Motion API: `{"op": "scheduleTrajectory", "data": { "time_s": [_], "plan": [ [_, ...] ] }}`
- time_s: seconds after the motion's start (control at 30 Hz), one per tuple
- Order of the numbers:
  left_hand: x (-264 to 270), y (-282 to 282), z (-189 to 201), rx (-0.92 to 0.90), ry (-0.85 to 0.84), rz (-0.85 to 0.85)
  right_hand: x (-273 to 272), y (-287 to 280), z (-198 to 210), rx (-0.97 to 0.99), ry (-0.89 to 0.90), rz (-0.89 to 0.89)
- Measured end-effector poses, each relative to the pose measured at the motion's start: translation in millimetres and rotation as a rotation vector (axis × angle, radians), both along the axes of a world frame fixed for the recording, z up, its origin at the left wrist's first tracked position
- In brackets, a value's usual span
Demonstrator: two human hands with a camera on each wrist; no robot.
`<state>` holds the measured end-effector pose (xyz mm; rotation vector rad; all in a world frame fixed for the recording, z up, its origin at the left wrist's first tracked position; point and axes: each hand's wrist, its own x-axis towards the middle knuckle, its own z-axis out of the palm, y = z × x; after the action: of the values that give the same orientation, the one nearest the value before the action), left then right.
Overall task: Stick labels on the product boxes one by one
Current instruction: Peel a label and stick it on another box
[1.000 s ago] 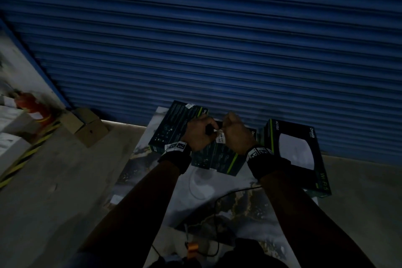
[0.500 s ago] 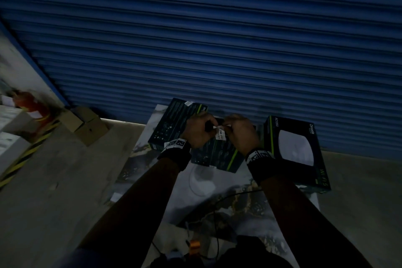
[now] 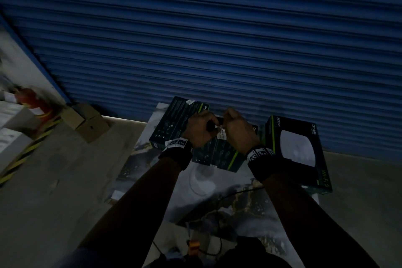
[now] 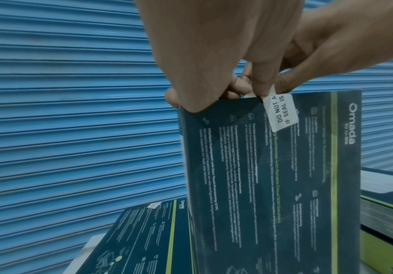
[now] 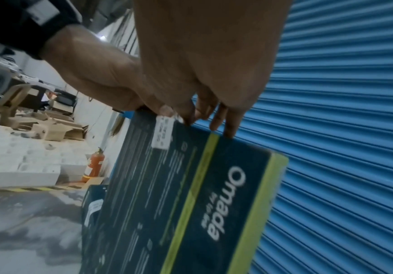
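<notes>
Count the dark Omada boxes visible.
3: held box upright under both hands; flat box lying to its left; white-disc box on the right. More may be hidden.

The head view looks steeply down over both forearms at the floor before a blue shutter (image 3: pixel 217 39). Each wrist view looks along its hand, very close, at the upright box (image 4: pixel 272 185) and that shutter; all three share them.
</notes>
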<state>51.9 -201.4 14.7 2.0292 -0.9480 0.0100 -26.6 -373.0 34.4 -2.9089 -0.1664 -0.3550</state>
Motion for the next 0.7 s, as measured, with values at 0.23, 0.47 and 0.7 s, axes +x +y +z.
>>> {"op": "scheduleTrajectory", "data": {
  "time_s": [0.23, 0.47, 0.7],
  "plan": [
    [0, 1, -3, -0.012, 0.006, -0.012, 2, -9, -10, 0.108, 0.000, 0.060],
    [-3, 3, 3, -0.009, -0.004, -0.013, -3, -13, -7, 0.378, -0.129, 0.018],
    [-7, 5, 1, -0.028, 0.010, -0.024, -7, -10, -13, 0.349, -0.125, -0.016]
  ]
}}
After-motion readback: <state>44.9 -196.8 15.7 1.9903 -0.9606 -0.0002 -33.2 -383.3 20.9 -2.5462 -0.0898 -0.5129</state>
